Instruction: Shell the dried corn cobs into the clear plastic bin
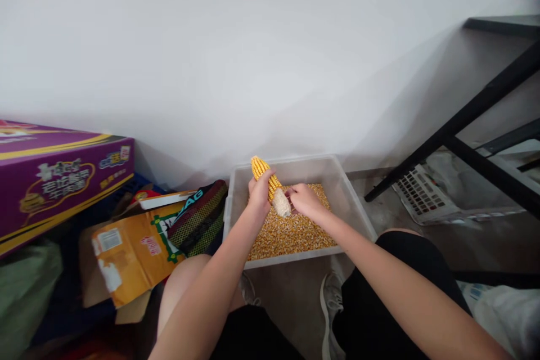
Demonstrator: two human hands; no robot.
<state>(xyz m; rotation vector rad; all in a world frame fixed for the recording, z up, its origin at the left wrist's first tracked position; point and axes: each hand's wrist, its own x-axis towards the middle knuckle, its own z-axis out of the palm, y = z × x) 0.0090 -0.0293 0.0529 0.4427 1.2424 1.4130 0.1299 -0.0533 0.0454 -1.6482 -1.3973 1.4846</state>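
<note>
My left hand (260, 191) is wrapped round a corn cob (275, 184), which tilts with its far tip up and to the left. Yellow kernels cover the upper part of the cob, while its near end is bare and whitish. Close against that bare end, my right hand (302, 200) has its fingers curled; what is in them, if anything, is hidden. Below both hands stands a translucent plastic bin (327, 166) with a layer of loose corn kernels (287, 239) over its bottom.
Left of the bin lie a dark mesh bag (202, 219) and a flattened orange carton (135, 242). A purple box (67, 180) is further left. On the right are a black metal frame (464, 107) and a white plastic basket (424, 194). A white wall (253, 56) rises behind.
</note>
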